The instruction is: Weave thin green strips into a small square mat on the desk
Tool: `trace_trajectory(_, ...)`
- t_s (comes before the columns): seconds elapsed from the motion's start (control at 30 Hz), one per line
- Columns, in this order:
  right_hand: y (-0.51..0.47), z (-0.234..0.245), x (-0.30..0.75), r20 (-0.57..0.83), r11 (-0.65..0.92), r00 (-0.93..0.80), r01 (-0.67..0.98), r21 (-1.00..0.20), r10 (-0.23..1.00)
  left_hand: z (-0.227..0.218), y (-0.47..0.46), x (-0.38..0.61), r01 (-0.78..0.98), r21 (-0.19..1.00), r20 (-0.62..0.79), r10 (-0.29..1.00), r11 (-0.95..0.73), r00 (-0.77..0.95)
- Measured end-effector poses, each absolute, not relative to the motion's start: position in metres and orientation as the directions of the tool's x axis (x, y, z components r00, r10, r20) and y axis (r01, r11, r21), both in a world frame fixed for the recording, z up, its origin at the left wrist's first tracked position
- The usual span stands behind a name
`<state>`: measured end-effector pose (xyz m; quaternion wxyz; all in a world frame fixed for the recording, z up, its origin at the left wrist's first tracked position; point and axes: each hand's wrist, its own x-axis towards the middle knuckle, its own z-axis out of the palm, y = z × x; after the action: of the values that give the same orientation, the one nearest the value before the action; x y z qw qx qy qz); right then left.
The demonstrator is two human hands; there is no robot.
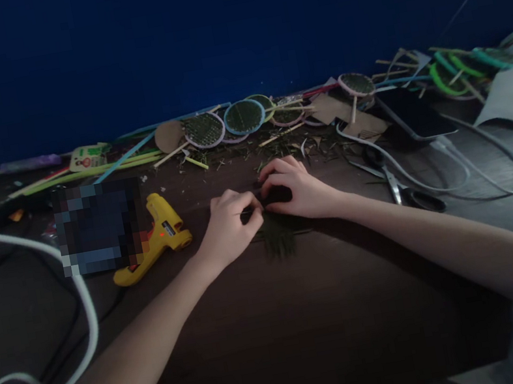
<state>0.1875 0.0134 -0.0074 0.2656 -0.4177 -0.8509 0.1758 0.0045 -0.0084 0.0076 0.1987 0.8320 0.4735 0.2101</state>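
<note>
A small bunch of dark green, grass-like strips [279, 241] lies in the middle of the dark table, its loose ends fanned toward me. At its upper left edge, my left hand [233, 226] is closed in a pinch. My right hand [293, 189] meets it from the other side, thumb and fingers curled together on the strips. The two hands' fingertips nearly touch. Exactly what lies between them is dark and partly hidden by the fingers.
To the left lies a yellow glue gun [162, 235] beside a blurred-out block [98, 226]. Scissors [391, 181] and a phone [416, 114] with a white cable are at right. Small round woven fans [244, 117] and green scraps [282, 144] line the back; a thick white cable [88, 301] loops at left.
</note>
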Motion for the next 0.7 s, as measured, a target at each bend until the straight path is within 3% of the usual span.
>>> trace_trajectory(0.27,0.0133,-0.007,0.1886,0.296,0.574,-0.501,0.611,-0.545,0.814,0.0079,-0.0086,0.005,0.706,0.537,0.154,0.876,-0.463,0.457)
trace_trajectory(0.7,0.0132,-0.0067,0.1816,0.241,0.528,-0.471,0.714,-0.461,0.848,0.0087,-0.0081,0.006,0.713,0.535,0.15,0.881,-0.454,0.448)
